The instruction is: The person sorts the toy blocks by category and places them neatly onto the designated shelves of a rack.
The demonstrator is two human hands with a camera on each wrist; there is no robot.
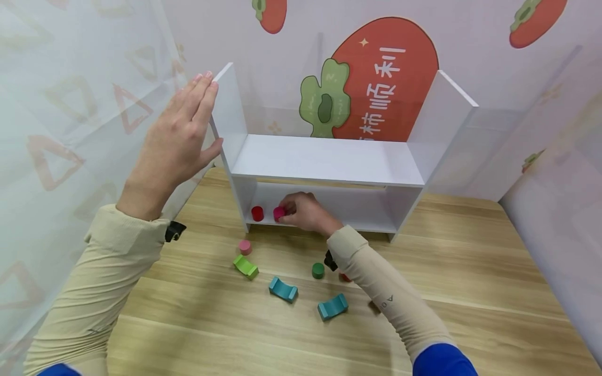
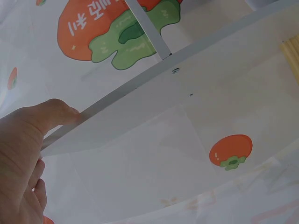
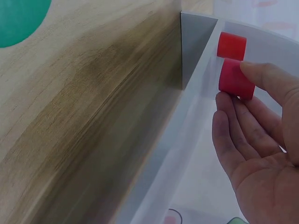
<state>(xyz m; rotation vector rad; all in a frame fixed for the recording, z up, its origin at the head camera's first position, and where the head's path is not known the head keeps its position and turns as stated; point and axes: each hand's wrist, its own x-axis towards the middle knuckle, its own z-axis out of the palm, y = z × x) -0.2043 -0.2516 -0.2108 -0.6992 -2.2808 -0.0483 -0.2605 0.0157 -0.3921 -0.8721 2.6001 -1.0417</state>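
Note:
A white two-level shelf [image 1: 329,156] stands on the wooden table. My left hand [image 1: 181,133] rests on the outer edge of its left side panel, fingers straight along the board; the left wrist view shows the thumb [image 2: 60,112] on the panel's edge. On the lower level, my right hand [image 1: 305,211] pinches a magenta cylinder [image 1: 279,213] between thumb and fingers. Just left of it stands a red cylinder [image 1: 257,213]. The right wrist view shows the magenta cylinder [image 3: 236,79] close beside the red one [image 3: 231,46].
In front of the shelf lie a pink cylinder [image 1: 244,247], a green curved block [image 1: 246,267], two blue curved blocks [image 1: 284,290] and a green cylinder [image 1: 317,270]. A red piece [image 1: 345,278] and a brown piece [image 1: 374,307] are partly hidden by my right forearm.

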